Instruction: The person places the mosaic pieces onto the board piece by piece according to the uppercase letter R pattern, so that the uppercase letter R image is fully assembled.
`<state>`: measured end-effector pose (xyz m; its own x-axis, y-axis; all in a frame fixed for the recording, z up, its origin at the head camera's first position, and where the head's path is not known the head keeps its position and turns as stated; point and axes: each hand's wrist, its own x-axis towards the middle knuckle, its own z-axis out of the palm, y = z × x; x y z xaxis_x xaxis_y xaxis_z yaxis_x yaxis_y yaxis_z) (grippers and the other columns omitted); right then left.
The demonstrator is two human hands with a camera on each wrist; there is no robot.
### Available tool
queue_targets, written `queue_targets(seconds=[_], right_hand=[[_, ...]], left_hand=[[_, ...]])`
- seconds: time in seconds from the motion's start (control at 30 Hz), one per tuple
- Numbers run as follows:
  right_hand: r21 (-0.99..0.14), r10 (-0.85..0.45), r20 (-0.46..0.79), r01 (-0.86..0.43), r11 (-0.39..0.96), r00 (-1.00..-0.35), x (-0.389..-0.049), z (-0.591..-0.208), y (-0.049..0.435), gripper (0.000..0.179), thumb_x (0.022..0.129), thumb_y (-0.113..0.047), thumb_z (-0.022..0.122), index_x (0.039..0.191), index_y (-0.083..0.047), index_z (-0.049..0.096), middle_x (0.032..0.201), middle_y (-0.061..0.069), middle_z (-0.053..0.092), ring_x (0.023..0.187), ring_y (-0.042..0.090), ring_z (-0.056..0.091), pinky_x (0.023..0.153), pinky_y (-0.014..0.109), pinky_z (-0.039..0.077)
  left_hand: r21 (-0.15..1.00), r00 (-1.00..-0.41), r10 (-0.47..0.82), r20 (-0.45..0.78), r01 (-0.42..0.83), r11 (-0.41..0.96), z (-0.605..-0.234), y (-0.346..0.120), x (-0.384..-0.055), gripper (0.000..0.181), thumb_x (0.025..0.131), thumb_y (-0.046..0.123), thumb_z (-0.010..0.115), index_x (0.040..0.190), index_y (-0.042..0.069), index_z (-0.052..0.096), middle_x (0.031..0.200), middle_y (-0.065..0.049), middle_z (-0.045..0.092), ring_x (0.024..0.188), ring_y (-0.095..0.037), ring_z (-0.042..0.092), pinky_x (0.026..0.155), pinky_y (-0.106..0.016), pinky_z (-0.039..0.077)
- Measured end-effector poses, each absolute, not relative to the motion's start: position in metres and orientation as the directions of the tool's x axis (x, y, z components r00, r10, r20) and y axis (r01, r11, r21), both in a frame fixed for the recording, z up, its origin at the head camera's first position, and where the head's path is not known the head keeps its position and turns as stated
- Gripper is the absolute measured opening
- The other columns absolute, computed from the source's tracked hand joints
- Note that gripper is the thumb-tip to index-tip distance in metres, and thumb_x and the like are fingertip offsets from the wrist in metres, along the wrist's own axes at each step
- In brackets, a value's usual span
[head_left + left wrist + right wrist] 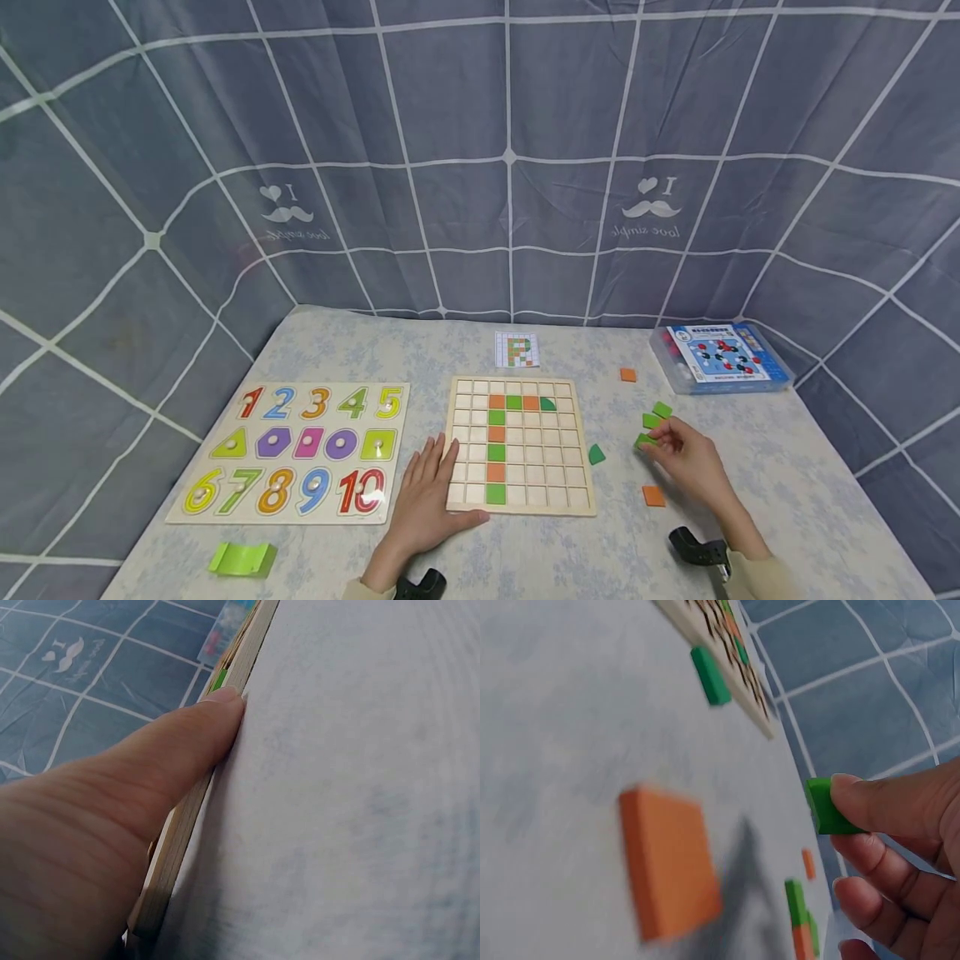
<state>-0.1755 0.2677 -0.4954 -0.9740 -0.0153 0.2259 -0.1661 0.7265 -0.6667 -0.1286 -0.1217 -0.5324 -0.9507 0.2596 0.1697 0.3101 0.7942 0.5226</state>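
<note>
My right hand [692, 467] pinches a light green square tile [826, 810] between thumb and fingers, above the table on the right. Two more green tiles [662, 409] lie just beyond that hand. Flat on the lower left corner of the wooden grid board [547, 510] rests my left hand [426, 504], its thumb [202, 727] along the near edge. On the board, green and orange tiles [496, 452] alternate in a column, and a short row at its top ends in a dark green rounded piece [548, 404]. A similar dark green piece [596, 454] lies beside the board.
Orange tiles [653, 496] [627, 375] lie on the right side of the table. Behind the board is a small pattern card [517, 349]. A plastic case [720, 358] sits at the back right. On the left are a number puzzle board [288, 417] and a green stand [242, 560].
</note>
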Motion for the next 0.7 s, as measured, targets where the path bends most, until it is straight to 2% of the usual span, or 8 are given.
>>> queue_targets(seconds=[0.37,0.7], right_hand=[[-0.715,-0.112,0.237,-0.251,0.652,-0.965,-0.208,-0.483,0.226,0.016,0.08,-0.014,0.078,0.084,-0.01,0.063,0.07,-0.002,0.056,0.058,0.014,0.046,0.049,0.025,0.037],[-0.726,-0.182,0.206,-0.275,0.631,-0.962,-0.231,-0.49,0.189,0.018,0.075,-0.013,0.081,0.078,-0.012,0.063,0.068,-0.005,0.058,0.058,0.015,0.046,0.053,0.027,0.037]], left_hand=[[0.524,-0.952,0.259,0.165,0.307,0.794,-0.53,-0.122,-0.128,0.108,0.07,0.064,0.07,0.148,0.001,0.031,0.151,-0.023,0.023,0.141,-0.036,0.011,0.111,-0.051,0.008],[0.514,-0.95,0.263,0.167,0.312,0.799,-0.531,-0.122,-0.128,0.108,0.07,0.065,0.069,0.148,0.001,0.03,0.151,-0.022,0.023,0.141,-0.035,0.011,0.111,-0.05,0.008]])
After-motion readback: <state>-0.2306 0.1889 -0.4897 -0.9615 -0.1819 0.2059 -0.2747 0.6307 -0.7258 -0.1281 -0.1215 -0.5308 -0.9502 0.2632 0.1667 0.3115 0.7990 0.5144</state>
